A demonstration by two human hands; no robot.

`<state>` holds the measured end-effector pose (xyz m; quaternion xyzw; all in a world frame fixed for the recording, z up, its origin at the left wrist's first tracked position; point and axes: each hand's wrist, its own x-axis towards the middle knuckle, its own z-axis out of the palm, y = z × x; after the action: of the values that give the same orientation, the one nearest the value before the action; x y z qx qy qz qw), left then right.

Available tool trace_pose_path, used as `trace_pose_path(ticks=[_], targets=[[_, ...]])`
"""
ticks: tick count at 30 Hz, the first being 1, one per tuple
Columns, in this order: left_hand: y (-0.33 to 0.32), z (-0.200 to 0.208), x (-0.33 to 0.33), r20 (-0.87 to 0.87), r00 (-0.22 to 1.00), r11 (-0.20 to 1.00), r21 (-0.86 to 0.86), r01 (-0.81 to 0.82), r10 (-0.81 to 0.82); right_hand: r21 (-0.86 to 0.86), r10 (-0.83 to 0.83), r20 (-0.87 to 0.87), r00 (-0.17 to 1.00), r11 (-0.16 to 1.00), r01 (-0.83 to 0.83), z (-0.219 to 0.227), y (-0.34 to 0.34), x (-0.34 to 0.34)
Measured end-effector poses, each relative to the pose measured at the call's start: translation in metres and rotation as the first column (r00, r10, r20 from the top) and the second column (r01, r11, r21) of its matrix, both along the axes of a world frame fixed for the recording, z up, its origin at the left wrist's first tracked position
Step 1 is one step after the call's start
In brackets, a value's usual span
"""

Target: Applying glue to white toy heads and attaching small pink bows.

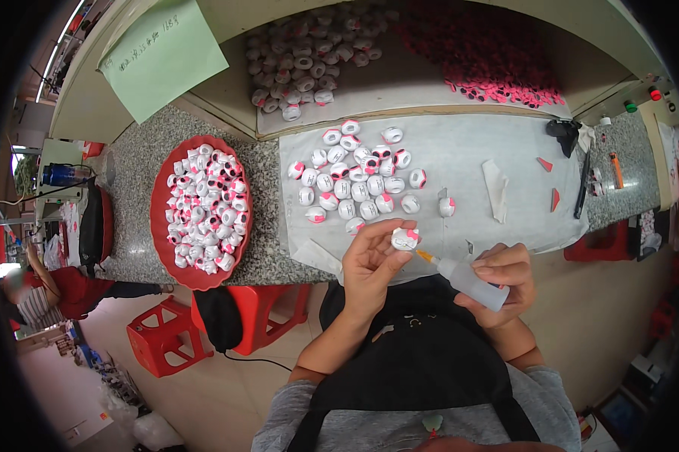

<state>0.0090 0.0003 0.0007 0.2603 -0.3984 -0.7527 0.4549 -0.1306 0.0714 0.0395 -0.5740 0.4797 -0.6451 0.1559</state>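
Note:
Between the thumb and fingers of my left hand (371,264) is a small white toy head (404,239) with a pink bow-like patch. My right hand (507,280) grips a translucent glue bottle (471,285), tilted so that its orange nozzle tip (425,256) points at the toy head, close to it. Whether the tip touches the head I cannot tell. Just beyond my hands, one white toy head (446,206) stands apart on the white sheet (520,151). Several more white-and-pink heads (358,188) sit in loose rows to its left.
On the left, a red scalloped tray (156,218) is heaped with toy heads. A shelf behind holds a pile of white heads (309,60) and many small pink pieces (498,71). Crumpled paper (495,190), pink scraps (555,200) and a black pen-like stick (583,186) lie right. Red stools (170,335) stand below.

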Motion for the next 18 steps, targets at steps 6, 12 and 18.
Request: trace_pose_path(ticks=[6,12,18], targets=[[0.0005,0.0007,0.0002,0.024,1.0,1.0,-0.001,0.004,-0.004,0.074,-0.009,-0.021,1.0,0.997,0.011,0.0016,0.0036,0.0007],[0.0011,0.0017,-0.0003,0.01,1.0,1.0,0.006,-0.011,0.011,0.055,-0.011,-0.011,1.0,0.998,0.011,0.0019,0.0051,-0.0014],[0.0015,0.0001,0.0001,0.003,1.0,1.0,0.021,0.017,-0.017,0.036,-0.021,-0.018,1.0,0.999,0.022,-0.0018,0.0048,0.0002]])
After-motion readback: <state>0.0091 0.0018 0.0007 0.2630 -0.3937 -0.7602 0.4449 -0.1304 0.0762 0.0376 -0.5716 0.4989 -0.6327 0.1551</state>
